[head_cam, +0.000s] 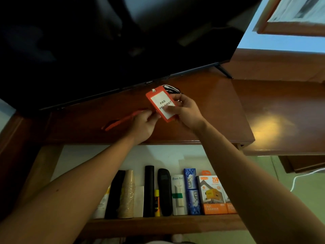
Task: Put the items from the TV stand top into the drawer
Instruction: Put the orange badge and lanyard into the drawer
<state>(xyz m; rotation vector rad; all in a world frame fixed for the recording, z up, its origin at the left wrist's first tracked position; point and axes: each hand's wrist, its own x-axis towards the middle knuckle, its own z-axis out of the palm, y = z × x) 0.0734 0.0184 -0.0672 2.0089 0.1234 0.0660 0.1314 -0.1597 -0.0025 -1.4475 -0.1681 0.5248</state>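
Note:
An orange badge holder (161, 102) with a white card inside is held up above the brown TV stand top (207, 106). My right hand (184, 111) grips its right side, thumb across the card. My left hand (143, 124) pinches its lower left edge where the orange lanyard (123, 120) leaves it; the lanyard trails left across the stand top. Below, the open drawer (158, 224) holds several items in a row: paper cups (127, 194), black remotes (164, 191), blue boxes (190, 189) and an orange charger box (212, 194).
A black TV (105, 41) hangs low over the back of the stand top, its foot (224, 72) at the right. Coiled cables (171, 88) lie behind the badge. A lower wooden surface (284, 117) adjoins on the right. A white cable (299, 178) runs along the green floor.

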